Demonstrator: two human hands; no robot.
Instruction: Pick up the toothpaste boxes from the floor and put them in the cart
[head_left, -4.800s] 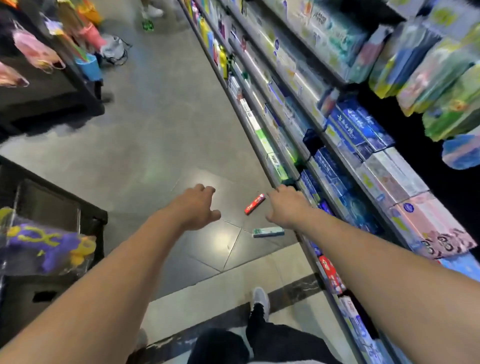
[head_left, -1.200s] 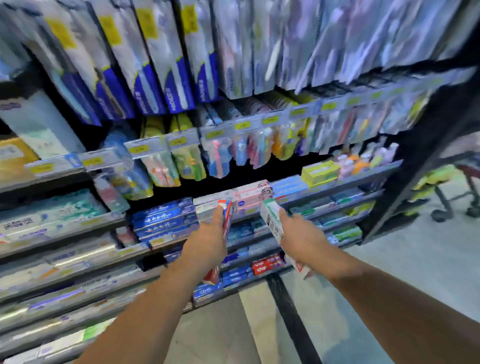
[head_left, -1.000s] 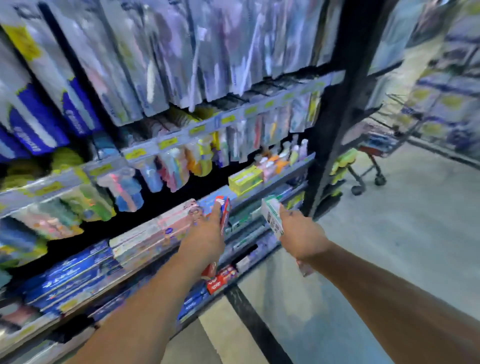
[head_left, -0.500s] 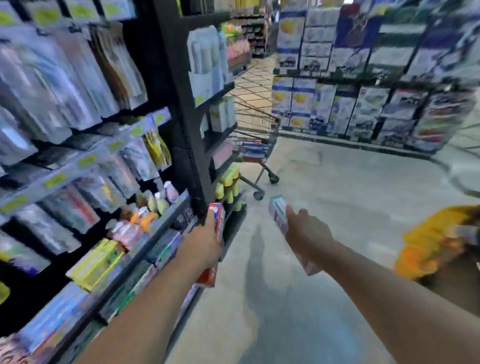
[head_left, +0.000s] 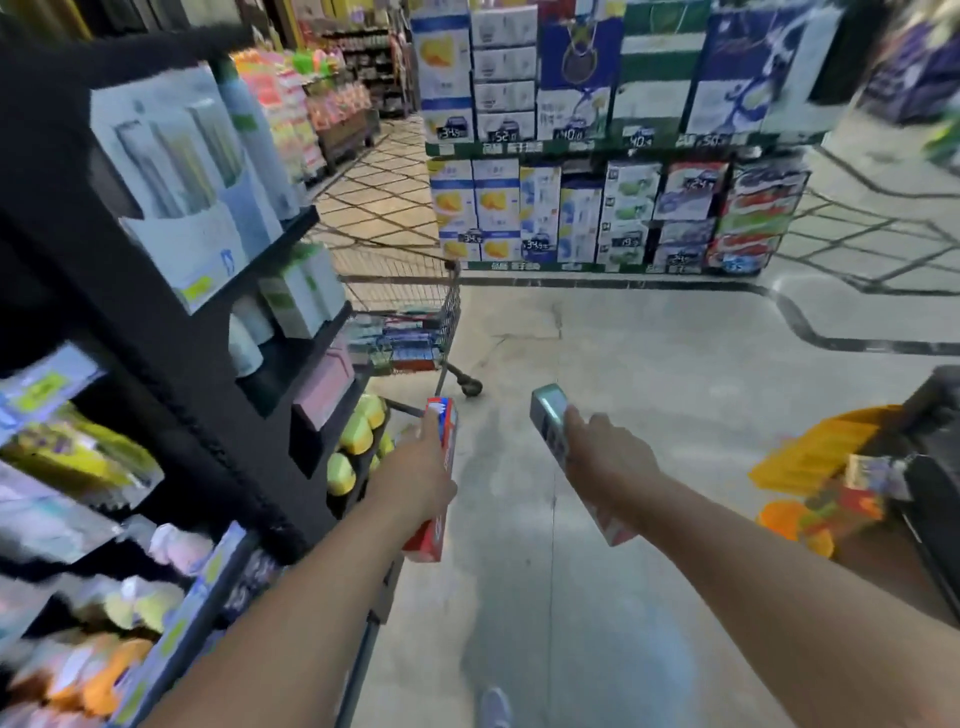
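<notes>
Bright, even store light falls from overhead and leaves a soft sheen on the pale floor (head_left: 649, 364), with a faint shadow below the arms. The shelf goods (head_left: 78, 467) at the left edge and the stacked cartons (head_left: 597, 208) smear with motion blur. The wide lens bends the edges outward.

Shelving (head_left: 156, 322) hides half the cart (head_left: 415, 312).
</notes>
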